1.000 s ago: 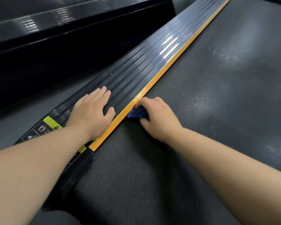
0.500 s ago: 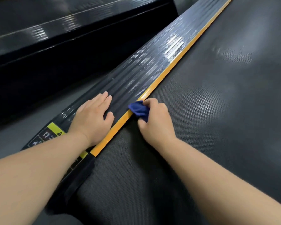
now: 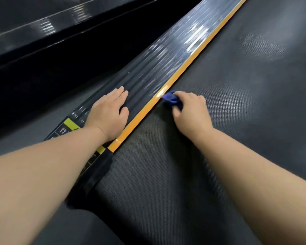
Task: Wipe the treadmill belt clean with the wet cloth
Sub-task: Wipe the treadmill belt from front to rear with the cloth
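Note:
The dark textured treadmill belt point(image 3: 228, 96) fills the right and lower part of the view. My right hand point(image 3: 191, 112) presses a small bunched blue cloth point(image 3: 170, 99) onto the belt's left edge, right against the orange strip point(image 3: 187, 66). Most of the cloth is hidden under my fingers. My left hand point(image 3: 109, 112) lies flat, fingers together, on the ribbed black side rail point(image 3: 159, 62), holding nothing.
A yellow and black warning label point(image 3: 67, 126) sits on the near end of the rail, partly under my left forearm. A black end cap point(image 3: 94, 179) closes the rail. Left of the rail lie grey floor and another dark machine frame point(image 3: 42, 30).
My right hand has slid the blue cloth forward along the orange strip, away from me. More of the cloth shows ahead of the fingers. The left hand stays on the rail.

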